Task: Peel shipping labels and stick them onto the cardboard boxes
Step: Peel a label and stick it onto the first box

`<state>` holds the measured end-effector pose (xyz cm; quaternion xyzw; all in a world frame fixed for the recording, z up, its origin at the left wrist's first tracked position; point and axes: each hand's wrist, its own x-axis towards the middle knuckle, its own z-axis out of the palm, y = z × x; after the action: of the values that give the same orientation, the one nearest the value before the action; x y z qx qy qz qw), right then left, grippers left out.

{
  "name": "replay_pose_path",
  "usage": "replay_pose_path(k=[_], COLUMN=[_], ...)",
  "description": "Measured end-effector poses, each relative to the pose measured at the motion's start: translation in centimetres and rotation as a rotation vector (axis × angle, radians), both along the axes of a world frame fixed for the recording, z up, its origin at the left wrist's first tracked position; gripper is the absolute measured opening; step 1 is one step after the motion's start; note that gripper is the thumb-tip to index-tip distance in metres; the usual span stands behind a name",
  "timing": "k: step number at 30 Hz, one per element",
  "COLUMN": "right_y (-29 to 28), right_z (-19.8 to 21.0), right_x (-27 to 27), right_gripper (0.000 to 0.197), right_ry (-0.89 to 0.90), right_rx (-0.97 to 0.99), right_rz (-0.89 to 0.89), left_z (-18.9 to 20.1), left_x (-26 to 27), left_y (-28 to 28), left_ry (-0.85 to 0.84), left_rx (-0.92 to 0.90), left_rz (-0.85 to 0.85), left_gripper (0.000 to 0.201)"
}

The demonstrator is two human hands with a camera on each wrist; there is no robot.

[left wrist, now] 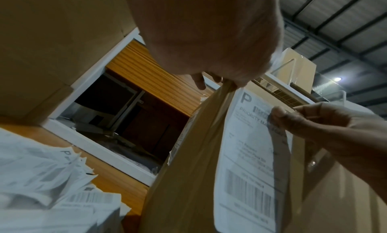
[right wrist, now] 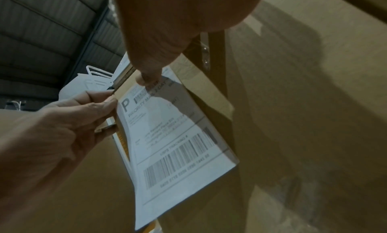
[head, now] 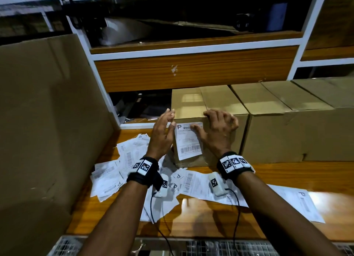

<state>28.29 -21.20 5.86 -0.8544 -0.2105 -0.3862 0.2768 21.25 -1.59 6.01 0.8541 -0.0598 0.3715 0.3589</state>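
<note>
Hands both at the front face of the cardboard box (head: 193, 102) on the counter (head: 287, 171). Right hand (head: 218, 133): thumb stretched out flat onto the upper part of the shipping label (head: 188, 140), the other fingers bent and hooked over the box's top front edge. It steadies and presses; it grips nothing. Left hand (head: 162, 135): fingers straight and loosely together at the box's left corner, beside the label's left edge, holding nothing. Wrist views show the fingertips at that edge; whether they press it, I cannot tell.

Label sits upright on the box front, top edge just under the rim, barcode low. Lower part looks not fully bedded down in the right wrist view.

Handling, as judged: thin paper, very light, limp, creases easily, tacky on the back. Best worked with flat fingers from the pinned top downward and outward, not pinched. Box is stiff and looks light enough to slide, so bracing its top edge makes sense.

Loose labels (head: 115, 171) lie scattered on the counter near the wrists.
</note>
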Motion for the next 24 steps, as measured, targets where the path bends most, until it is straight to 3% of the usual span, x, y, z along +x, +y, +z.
replay_pose_path(k=[8, 14, 18, 24], right_y=[-1.5, -1.5, -2.1, -3.8], right_z=[0.4, 0.2, -0.1, -0.3], right_x=[1.3, 1.2, 1.2, 1.1], right_gripper=[0.023, 0.022, 0.038, 0.092], right_ry=[-0.063, -0.054, -0.047, 0.034], right_rx=[-0.042, -0.059, -0.124, -0.364], right_rz=[0.053, 0.042, 0.055, 0.123], left_z=[-0.1, 1.0, 1.5, 1.8], left_x=[0.7, 0.8, 0.4, 0.1], left_y=[-0.2, 0.9, 1.8, 2.9], left_ry=[0.032, 0.006, 0.047, 0.088], left_rx=[-0.058, 0.076, 0.114, 0.116], left_rz=[0.002, -0.012, -0.069, -0.152], left_gripper=[0.051, 0.038, 0.040, 0.039])
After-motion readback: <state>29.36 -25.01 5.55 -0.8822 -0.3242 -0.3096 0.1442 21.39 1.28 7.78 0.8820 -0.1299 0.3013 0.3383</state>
